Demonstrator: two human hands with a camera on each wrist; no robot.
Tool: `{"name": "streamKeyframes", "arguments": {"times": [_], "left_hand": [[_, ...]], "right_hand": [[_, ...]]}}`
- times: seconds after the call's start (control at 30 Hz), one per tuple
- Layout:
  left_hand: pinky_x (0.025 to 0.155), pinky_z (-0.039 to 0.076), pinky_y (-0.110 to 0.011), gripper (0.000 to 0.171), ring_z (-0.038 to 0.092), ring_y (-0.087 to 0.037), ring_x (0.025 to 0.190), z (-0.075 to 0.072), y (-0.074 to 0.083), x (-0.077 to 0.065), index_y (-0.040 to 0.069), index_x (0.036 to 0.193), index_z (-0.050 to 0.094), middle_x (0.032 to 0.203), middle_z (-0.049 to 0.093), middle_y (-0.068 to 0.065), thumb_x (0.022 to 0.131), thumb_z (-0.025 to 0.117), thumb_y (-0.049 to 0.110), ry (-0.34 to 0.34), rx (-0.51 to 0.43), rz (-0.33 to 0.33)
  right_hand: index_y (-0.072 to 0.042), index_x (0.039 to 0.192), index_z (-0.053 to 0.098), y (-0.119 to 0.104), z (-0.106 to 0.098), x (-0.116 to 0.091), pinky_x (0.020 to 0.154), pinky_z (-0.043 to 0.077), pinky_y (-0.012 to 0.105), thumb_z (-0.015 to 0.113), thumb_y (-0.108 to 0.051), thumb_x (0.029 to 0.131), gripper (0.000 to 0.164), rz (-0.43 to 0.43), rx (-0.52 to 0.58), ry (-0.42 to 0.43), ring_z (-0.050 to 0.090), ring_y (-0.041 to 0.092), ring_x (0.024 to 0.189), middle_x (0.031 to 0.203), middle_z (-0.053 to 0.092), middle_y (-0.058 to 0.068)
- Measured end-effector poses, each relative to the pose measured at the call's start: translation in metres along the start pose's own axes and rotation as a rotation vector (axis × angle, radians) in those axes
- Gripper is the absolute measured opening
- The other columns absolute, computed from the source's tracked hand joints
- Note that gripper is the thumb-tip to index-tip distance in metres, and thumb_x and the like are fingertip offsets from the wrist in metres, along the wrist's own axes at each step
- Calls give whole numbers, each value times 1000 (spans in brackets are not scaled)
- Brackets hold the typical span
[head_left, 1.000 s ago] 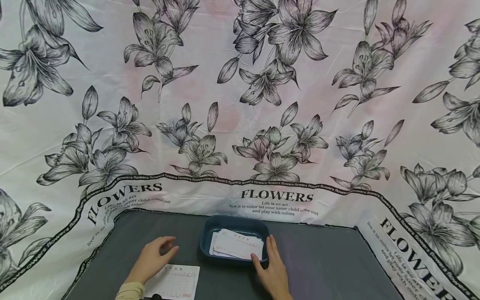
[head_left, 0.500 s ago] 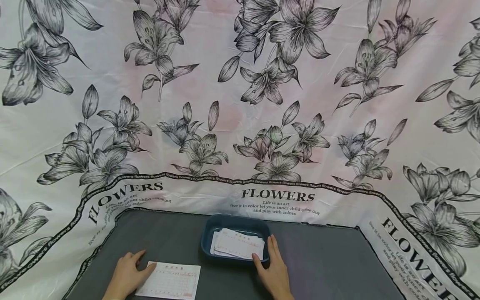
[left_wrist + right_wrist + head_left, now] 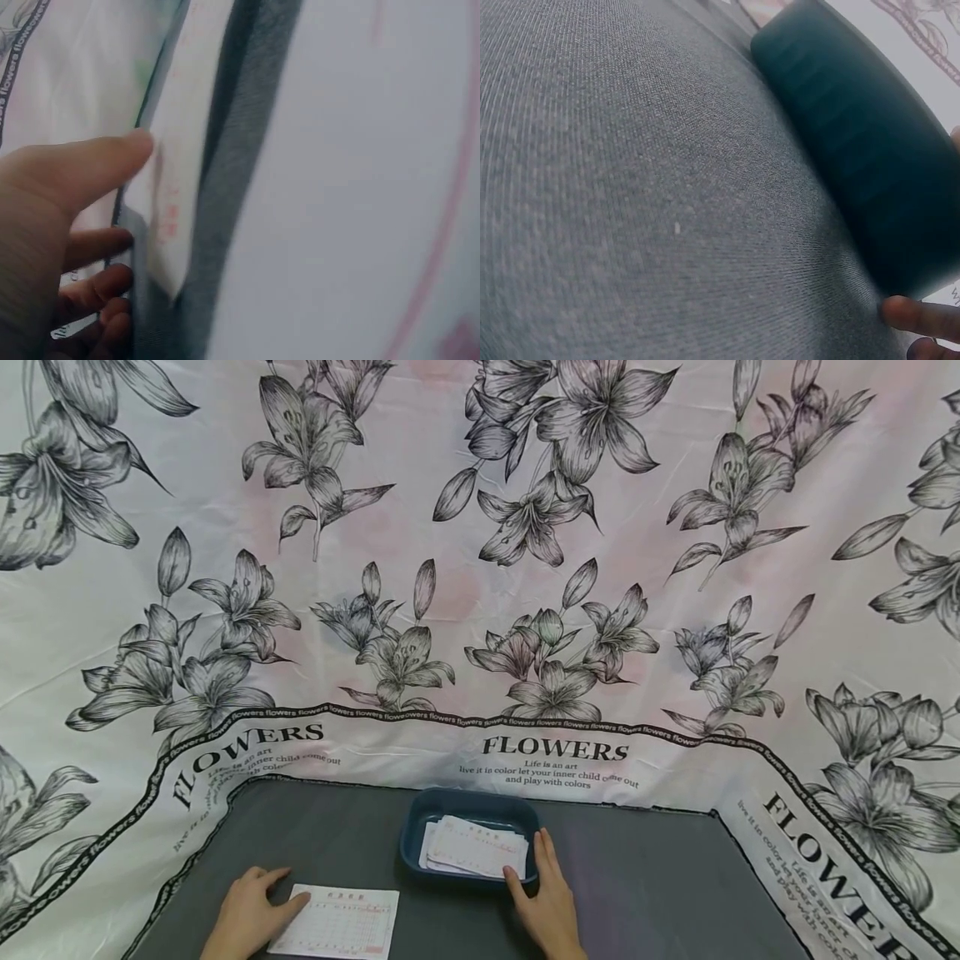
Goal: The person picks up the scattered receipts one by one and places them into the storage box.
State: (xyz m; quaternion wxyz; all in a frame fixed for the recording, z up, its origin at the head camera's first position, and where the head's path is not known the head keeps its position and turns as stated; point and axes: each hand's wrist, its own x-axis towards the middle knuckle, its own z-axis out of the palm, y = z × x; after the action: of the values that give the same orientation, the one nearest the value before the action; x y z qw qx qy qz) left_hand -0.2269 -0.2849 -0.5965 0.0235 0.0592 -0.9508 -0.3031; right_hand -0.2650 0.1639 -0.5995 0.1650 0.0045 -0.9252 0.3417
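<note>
A white printed form (image 3: 341, 922) with ruled lines and red print lies on the grey table at front left. My left hand (image 3: 249, 914) is at its left edge, thumb resting on the paper's margin and fingers loosely spread on the table side. In the left wrist view the thumb (image 3: 112, 161) touches a sheet's edge (image 3: 180, 172) with red print. A dark blue plastic basin (image 3: 468, 882) holds several similar forms (image 3: 480, 847). My right hand (image 3: 549, 902) holds the basin's right end, thumb at the front rim and fingers along the outer side.
A white cloth (image 3: 555, 647) with lily drawings and "FLOWERS" lettering hangs behind and around the grey tabletop (image 3: 637, 877). In the left wrist view a blurred white surface (image 3: 337, 187) with pink lines fills the right side, close to the camera.
My left hand has moved from over the form down and left to its left edge, uncovering the sheet; its cuff has left the view. The right hand and basin stay put.
</note>
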Motion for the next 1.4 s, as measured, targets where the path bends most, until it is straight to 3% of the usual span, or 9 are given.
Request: {"name": "streamKeyframes", "arguments": {"times": [0.17, 0.53, 0.7, 0.97, 1.17, 1.3, 1.4], "left_hand": [[67, 49, -43, 71, 54, -22, 78, -7, 2, -3, -2, 118, 69, 89, 56, -7, 75, 80, 53, -20, 25, 8], [66, 46, -38, 30, 51, -18, 76, -5, 4, -6, 19, 89, 72, 88, 57, -2, 76, 82, 44, -5, -12, 11], [65, 44, -34, 20, 51, -15, 74, -2, 6, -5, 19, 83, 69, 84, 58, 0, 79, 81, 35, -17, -28, 11], [64, 46, -31, 7, 54, -10, 73, -1, 14, -8, 21, 85, 73, 81, 60, 6, 83, 78, 19, -62, -75, 24], [69, 54, -35, 9, 63, -12, 78, 0, 12, -8, 21, 91, 76, 88, 70, 4, 87, 75, 29, -84, -136, 11], [75, 58, -38, 17, 69, -15, 86, -3, 9, -8, 17, 99, 78, 98, 75, -2, 90, 72, 29, -42, -185, 8], [73, 58, -33, 21, 69, -13, 84, -12, 10, -9, 14, 104, 78, 100, 75, -3, 92, 70, 28, -2, -220, 8]], "right_hand": [[-12, 156, 32, 0, 1, 0, 101, 45, 58, 67, -54, 89, 86, -12, -2, 8, 44, 33, 138, 164, 25, 4], [-12, 156, 31, 1, 0, 0, 103, 44, 58, 68, -51, 90, 85, -26, 13, 25, 43, 33, 139, 163, 25, 6], [-12, 156, 31, 1, 0, 1, 104, 43, 58, 67, -51, 90, 85, -27, 18, 28, 42, 33, 139, 163, 24, 6], [-12, 155, 33, 2, 3, 0, 101, 45, 60, 68, -53, 89, 85, -27, 4, 31, 45, 34, 138, 163, 27, 6], [-12, 155, 33, 3, 3, 1, 102, 44, 60, 69, -53, 88, 86, -24, 4, 31, 44, 33, 138, 163, 27, 5], [-10, 155, 34, 2, 2, 1, 101, 45, 61, 68, -53, 88, 86, -35, -4, 38, 45, 35, 137, 162, 29, 7], [-11, 154, 35, 2, 1, 1, 100, 45, 60, 69, -53, 88, 86, -35, -8, 40, 46, 35, 137, 161, 30, 7]]}}
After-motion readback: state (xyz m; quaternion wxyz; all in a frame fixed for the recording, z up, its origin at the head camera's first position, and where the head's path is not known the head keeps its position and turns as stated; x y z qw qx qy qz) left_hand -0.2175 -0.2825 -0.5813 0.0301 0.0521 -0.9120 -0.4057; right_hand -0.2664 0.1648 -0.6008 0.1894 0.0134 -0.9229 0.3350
